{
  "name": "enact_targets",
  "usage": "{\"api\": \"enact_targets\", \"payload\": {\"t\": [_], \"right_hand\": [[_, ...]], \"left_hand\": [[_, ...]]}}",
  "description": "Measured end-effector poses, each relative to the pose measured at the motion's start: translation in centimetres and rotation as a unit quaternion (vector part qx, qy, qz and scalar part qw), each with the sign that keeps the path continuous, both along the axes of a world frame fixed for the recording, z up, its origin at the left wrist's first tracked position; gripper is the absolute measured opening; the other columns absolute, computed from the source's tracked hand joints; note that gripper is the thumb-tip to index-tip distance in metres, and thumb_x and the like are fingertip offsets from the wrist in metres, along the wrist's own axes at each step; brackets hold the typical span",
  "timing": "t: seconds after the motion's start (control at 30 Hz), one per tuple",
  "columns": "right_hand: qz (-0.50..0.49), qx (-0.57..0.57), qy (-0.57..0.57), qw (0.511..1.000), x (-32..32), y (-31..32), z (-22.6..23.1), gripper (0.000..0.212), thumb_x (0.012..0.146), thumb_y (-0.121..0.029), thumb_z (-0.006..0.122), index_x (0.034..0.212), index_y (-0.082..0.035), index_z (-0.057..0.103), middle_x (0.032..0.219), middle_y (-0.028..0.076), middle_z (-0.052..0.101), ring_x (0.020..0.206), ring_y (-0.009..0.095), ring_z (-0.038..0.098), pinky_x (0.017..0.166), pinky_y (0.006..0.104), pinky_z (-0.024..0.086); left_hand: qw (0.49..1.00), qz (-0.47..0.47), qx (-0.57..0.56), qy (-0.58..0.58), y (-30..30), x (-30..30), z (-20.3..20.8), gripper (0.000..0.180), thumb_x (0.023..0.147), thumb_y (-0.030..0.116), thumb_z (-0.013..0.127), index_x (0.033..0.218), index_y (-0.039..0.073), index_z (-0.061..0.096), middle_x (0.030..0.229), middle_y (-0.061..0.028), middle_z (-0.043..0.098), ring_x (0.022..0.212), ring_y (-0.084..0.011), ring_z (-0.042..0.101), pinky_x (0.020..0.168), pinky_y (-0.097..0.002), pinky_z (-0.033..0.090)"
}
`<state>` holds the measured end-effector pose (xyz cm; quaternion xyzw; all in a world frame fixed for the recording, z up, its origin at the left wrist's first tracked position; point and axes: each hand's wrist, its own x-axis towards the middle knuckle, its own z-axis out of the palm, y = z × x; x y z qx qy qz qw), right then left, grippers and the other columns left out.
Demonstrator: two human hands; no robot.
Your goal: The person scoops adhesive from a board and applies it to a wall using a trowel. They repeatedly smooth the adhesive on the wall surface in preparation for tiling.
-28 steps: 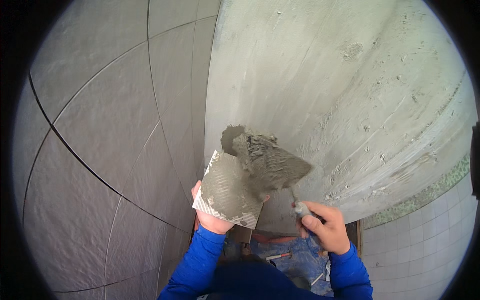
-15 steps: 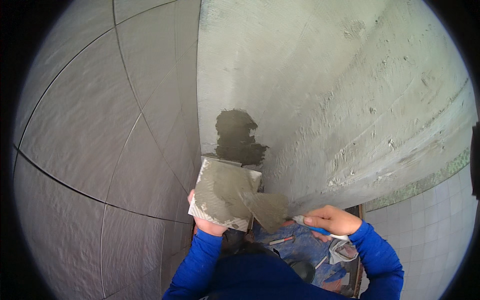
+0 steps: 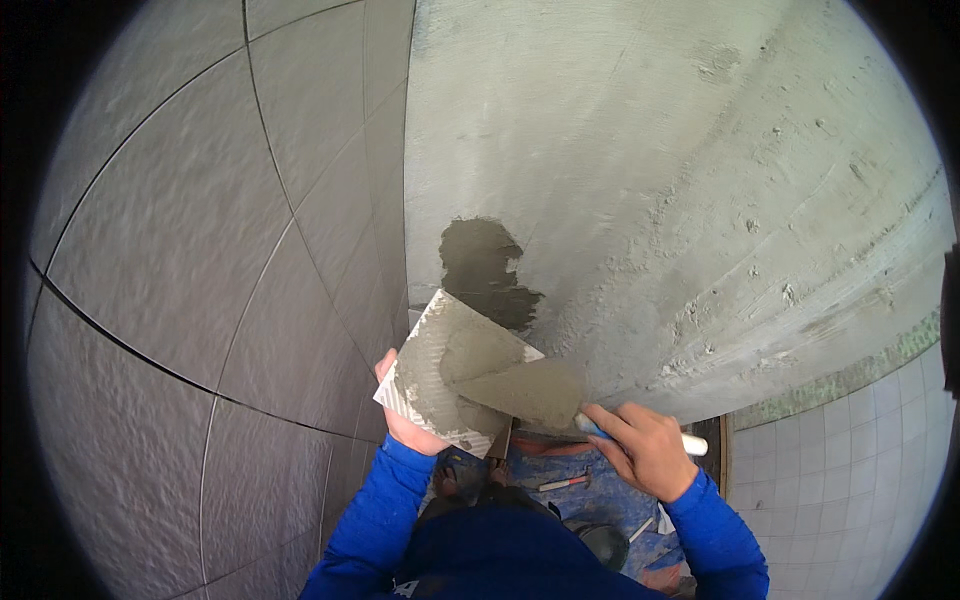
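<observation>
My left hand (image 3: 408, 428) is closed on the lower left edge of a square tile (image 3: 470, 370), holding it from beneath with its ribbed back up. Grey mortar (image 3: 440, 385) coats much of that face. In my right hand (image 3: 645, 450) is the blue and white handle of a trowel (image 3: 545, 392), fingers wrapped round it. The trowel's mortar-covered blade lies across the tile's right part, its tip near the middle. Just beyond the tile, a dark wet mortar patch (image 3: 485, 270) sticks to the rough grey wall (image 3: 620, 150).
Large dark grey tiles (image 3: 150, 250) cover the wall on my left. Small pale tiles (image 3: 840, 470) line the lower right. Below, a blue stained sheet (image 3: 560, 470) bears a red and white tool (image 3: 565, 483) and a dark bucket (image 3: 603, 545). My feet (image 3: 497, 472) show there.
The tile has turned clockwise in my left hand, a corner now pointing at the wall. My right hand has moved left and rolled over, bringing the trowel blade further across the mortar.
</observation>
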<state>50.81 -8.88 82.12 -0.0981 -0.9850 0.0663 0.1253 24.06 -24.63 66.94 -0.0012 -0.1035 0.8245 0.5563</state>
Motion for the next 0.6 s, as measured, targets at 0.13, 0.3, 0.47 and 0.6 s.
{"api": "enact_targets", "payload": {"t": [0.13,0.3,0.47,0.6], "right_hand": [[0.002,-0.026,0.058,0.998,-1.5,0.8,-2.2,0.045,0.086,-0.014,0.083,0.130,-0.008,0.072,0.080,0.011,0.057,0.070,0.031,0.061,0.061,0.0422,0.050],[0.008,-0.023,0.143,0.989,-3.0,1.4,-5.1,0.047,0.080,-0.009,0.085,0.126,-0.005,0.073,0.083,0.012,0.063,0.074,0.034,0.064,0.064,0.0421,0.051],[-0.092,0.035,0.271,0.957,-5.7,1.6,-8.6,0.049,0.077,-0.008,0.086,0.123,-0.004,0.071,0.093,0.015,0.069,0.078,0.037,0.066,0.067,0.0441,0.052],[-0.212,0.028,0.303,0.929,-7.7,3.0,-10.8,0.043,0.080,-0.012,0.086,0.119,-0.004,0.069,0.097,0.018,0.071,0.082,0.041,0.068,0.071,0.0463,0.054]], "left_hand": [[0.997,0.002,-0.016,0.082,-0.2,-0.3,0.2,0.078,0.095,0.057,0.052,0.154,0.006,0.056,0.155,-0.0196,0.058,0.139,-0.0414,0.057,0.118,-0.0571,0.043],[0.991,-0.015,-0.043,0.125,-0.7,-0.7,-0.8,0.075,0.092,0.049,0.054,0.152,0.004,0.057,0.152,-0.0202,0.061,0.136,-0.0408,0.059,0.118,-0.0567,0.044],[0.988,-0.064,-0.122,0.069,-0.9,-0.4,-4.8,0.071,0.097,0.054,0.049,0.150,0.007,0.059,0.152,-0.0172,0.061,0.137,-0.0395,0.059,0.118,-0.0558,0.044],[0.978,-0.048,-0.190,0.073,-1.4,-1.9,-8.6,0.069,0.099,0.056,0.048,0.148,0.008,0.061,0.151,-0.0157,0.062,0.136,-0.0380,0.058,0.117,-0.0549,0.044]]}}
